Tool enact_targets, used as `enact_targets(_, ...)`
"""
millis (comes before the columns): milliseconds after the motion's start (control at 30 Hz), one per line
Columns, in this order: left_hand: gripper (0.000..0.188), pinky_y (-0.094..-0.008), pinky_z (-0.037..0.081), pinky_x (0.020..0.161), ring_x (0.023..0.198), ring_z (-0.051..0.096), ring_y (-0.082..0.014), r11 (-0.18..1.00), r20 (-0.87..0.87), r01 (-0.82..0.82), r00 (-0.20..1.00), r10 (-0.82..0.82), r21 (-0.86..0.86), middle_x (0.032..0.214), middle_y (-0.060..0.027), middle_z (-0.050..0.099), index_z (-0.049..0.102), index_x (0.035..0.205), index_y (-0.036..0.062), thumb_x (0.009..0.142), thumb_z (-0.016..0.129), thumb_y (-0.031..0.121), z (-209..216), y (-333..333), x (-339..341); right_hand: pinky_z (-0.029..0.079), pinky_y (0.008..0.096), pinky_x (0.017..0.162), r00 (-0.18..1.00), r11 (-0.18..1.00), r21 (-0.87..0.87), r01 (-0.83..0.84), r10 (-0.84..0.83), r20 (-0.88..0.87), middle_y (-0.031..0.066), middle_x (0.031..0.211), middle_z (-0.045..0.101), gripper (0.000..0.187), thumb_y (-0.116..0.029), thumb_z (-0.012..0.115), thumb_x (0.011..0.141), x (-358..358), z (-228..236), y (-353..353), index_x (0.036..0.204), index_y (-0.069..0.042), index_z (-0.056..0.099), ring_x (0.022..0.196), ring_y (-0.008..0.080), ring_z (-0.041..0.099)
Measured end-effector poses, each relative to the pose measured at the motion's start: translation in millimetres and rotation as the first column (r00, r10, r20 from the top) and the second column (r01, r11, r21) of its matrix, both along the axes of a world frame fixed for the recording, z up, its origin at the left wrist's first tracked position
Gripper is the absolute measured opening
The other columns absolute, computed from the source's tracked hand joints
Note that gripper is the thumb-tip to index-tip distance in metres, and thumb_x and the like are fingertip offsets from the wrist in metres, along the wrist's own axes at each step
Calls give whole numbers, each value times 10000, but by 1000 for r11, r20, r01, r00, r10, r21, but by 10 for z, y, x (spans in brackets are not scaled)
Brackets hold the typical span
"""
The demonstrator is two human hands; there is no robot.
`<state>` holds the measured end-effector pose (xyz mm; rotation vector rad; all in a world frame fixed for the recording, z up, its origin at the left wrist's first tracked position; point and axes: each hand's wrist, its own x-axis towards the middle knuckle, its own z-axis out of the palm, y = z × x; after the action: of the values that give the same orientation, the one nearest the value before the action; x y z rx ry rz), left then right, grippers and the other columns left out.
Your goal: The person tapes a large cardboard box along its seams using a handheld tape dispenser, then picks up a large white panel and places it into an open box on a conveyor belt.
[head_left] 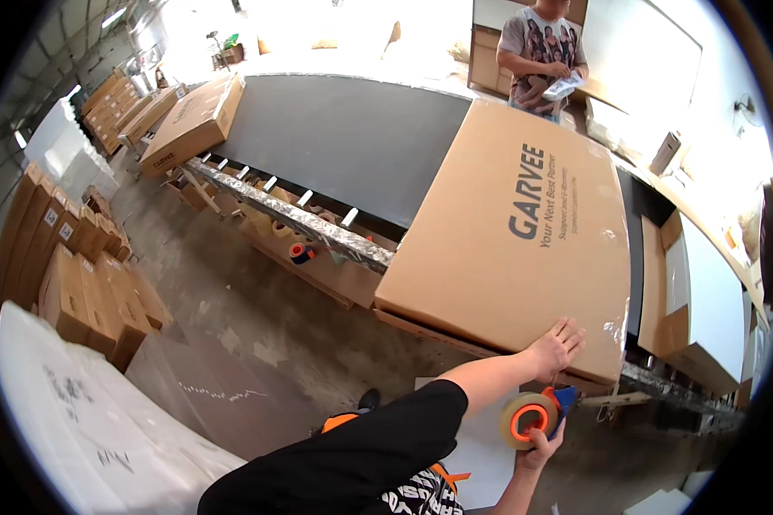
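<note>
A large flat cardboard carton [489, 257] with dark printing lies across the conveyor in front of me. My left hand [555, 351] rests on its top near the front right corner, fingers stretched out over the cardboard. Just below that edge, my right hand [539, 448] grips a tape dispenser [561, 400] with a blue body, an orange hub and a wide roll of clear packing tape [512, 421]. The dispenser's blue head is close to the carton's near side; whether it touches is hidden. Shiny clear tape shows on the carton's right end.
The conveyor's black belt [343, 142] runs left to another carton [196, 124]. At right stands an open carton with white panels [704, 300]. A second tape dispenser [301, 252] sits on the lower shelf. Stacked cartons [90, 296] line the left; a person [543, 56] stands across the conveyor.
</note>
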<state>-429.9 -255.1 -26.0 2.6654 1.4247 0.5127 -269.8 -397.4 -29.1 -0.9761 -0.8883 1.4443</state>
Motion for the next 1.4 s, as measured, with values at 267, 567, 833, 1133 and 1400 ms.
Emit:
enact_targets(267, 797, -580, 226, 1147, 1391, 270, -490, 999, -127, -53, 990, 54, 9, 1546, -192, 277, 335, 1486, 114, 784, 687, 252, 17, -574, -1413, 424, 340, 1007, 992, 1000, -28, -3, 7, 126, 176, 1289, 560, 931, -7, 640, 537, -710, 109, -582, 1420, 95, 362, 1156, 253, 574)
enact_targets(567, 922, -547, 243, 1160, 1413, 265, -441, 999, -241, -2, 971, -10, -51, 1560, -45, 305, 321, 1500, 221, 714, 779, 375, 314, -1190, -2782, 429, 326, 1011, 935, 992, 111, 65, -99, 340, 167, 1272, 579, 814, -11, 608, 582, -1092, 524, -440, 1367, 116, 436, 1148, 229, 579)
enact_targets(833, 934, -484, 265, 1165, 1376, 364, -394, 1000, -34, -10, 999, 11, 30, 1476, -146, 424, 424, 1414, 33, 643, 824, 377, 109, -1262, -3255, 537, 400, 808, 266, 904, 342, -257, -274, 924, 209, 1232, 581, 458, -186, 662, 682, -2371, 1690, 498, 1123, -67, 674, 973, 373, 659)
enact_targets(1133, 945, -432, 286, 1168, 1356, 421, -329, 992, 178, -124, 977, 115, 39, 1420, -237, 462, 474, 1349, -53, 582, 851, 351, -5, -1303, -3243, 565, 415, 773, -386, 753, -530, -390, 389, 837, 206, 880, 693, 365, -286, 627, 657, -2959, 1607, 551, 917, -42, 706, 857, 367, 687)
enact_targets(1400, 912, -449, 306, 1155, 1324, 458, -342, 991, 169, -107, 981, 93, 77, 1387, -223, 504, 535, 1295, -44, 518, 875, 292, 133, -1277, -3233, 563, 360, 716, -435, 696, -498, -517, 288, 853, 96, 817, 727, 282, -277, 685, 665, -3336, 398, -38, 869, -92, 744, 717, 286, 701)
